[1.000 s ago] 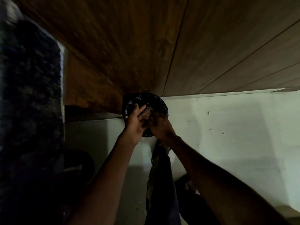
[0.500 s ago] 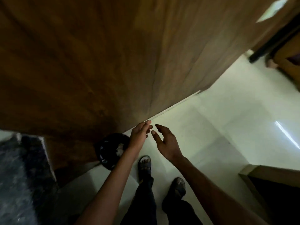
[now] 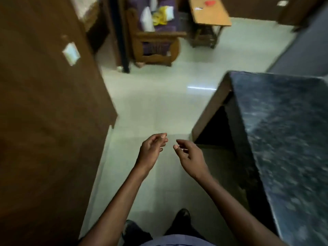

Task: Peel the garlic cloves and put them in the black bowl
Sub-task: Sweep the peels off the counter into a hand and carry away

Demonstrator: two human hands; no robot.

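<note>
I stand on the pale tiled floor (image 3: 159, 107) with both arms stretched out in front of me. My left hand (image 3: 152, 150) and my right hand (image 3: 190, 155) hang above the floor, near each other but apart, fingers loosely curled and holding nothing. The black bowl and the garlic cloves are nowhere in my view. Taking the floor as the landmark: a dark speckled stone counter (image 3: 284, 139) rises along its right side, close beside my right hand, and a brown wooden panel (image 3: 44, 121) lines its left side, bearing a white switch plate (image 3: 71, 53). At the floor's far end stand a wooden chair (image 3: 154, 41) and a wooden table (image 3: 207, 13). My shoe (image 3: 182, 214) shows below my hands.
</note>
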